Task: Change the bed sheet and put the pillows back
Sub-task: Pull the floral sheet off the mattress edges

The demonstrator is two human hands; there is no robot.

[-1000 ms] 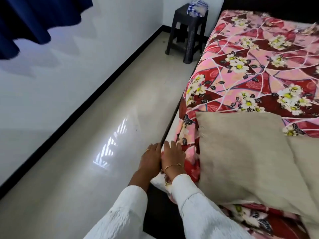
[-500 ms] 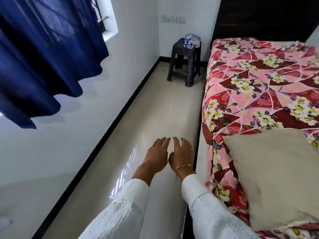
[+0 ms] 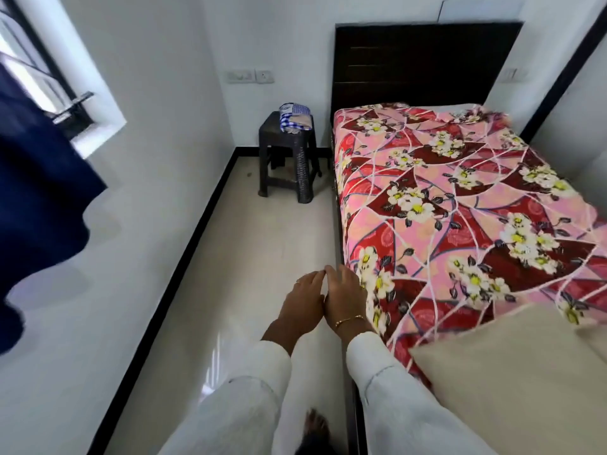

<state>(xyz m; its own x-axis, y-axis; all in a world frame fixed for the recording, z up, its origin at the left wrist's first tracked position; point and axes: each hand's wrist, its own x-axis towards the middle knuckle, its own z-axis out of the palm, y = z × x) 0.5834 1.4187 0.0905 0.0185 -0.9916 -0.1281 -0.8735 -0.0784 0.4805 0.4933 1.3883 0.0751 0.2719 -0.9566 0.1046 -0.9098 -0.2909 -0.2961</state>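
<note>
A pink and red floral sheet [image 3: 460, 205] covers the bed up to the dark headboard [image 3: 423, 60]. A beige pillow [image 3: 512, 382] lies on the near end of the bed at the lower right. My left hand [image 3: 303, 298] and my right hand [image 3: 345, 297] hang side by side in the air over the floor, just left of the sheet's hanging side. Both have relaxed, nearly straight fingers and hold nothing. The right hand is almost against the sheet's edge; whether it touches is unclear.
A dark plastic stool [image 3: 287, 156] with a folded blue-checked cloth [image 3: 295, 118] stands by the headboard. A glossy pale floor strip [image 3: 249, 264] runs between bed and left wall. A navy curtain [image 3: 39, 198] hangs at left under a window [image 3: 56, 93].
My hands have lifted off the sheet's lower edge at the bed frame and now hang free beside the bed. The view has risen, so the headboard and window show.
</note>
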